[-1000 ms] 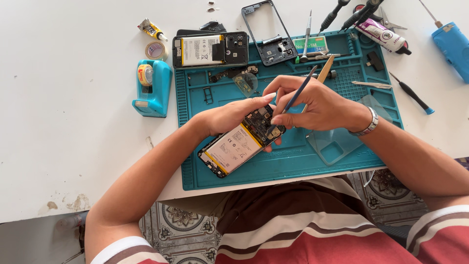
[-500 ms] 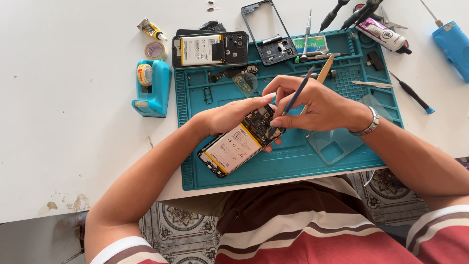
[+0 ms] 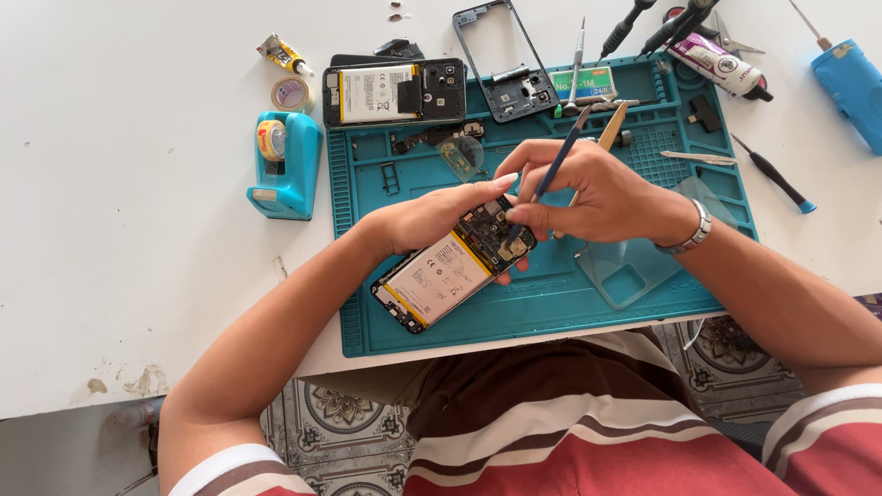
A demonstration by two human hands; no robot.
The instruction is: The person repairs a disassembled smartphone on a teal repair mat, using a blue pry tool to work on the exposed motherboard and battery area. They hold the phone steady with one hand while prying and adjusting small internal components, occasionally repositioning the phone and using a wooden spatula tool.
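On the teal work mat [image 3: 551, 303] near the desk's front edge, my left hand [image 3: 432, 216] steadies the opened phone [image 3: 450, 271], fingers closed around its upper end, while my right hand [image 3: 597, 193] pinches a thin dark tool [image 3: 551, 170] with its tip on the circuit board. Just beside my right wrist lies a clear phone case [image 3: 634, 271]. Behind my hands crowd a second opened phone [image 3: 395, 92], a bare frame [image 3: 505, 60], screwdrivers [image 3: 776, 174], and at left a blue tape dispenser [image 3: 285, 165].
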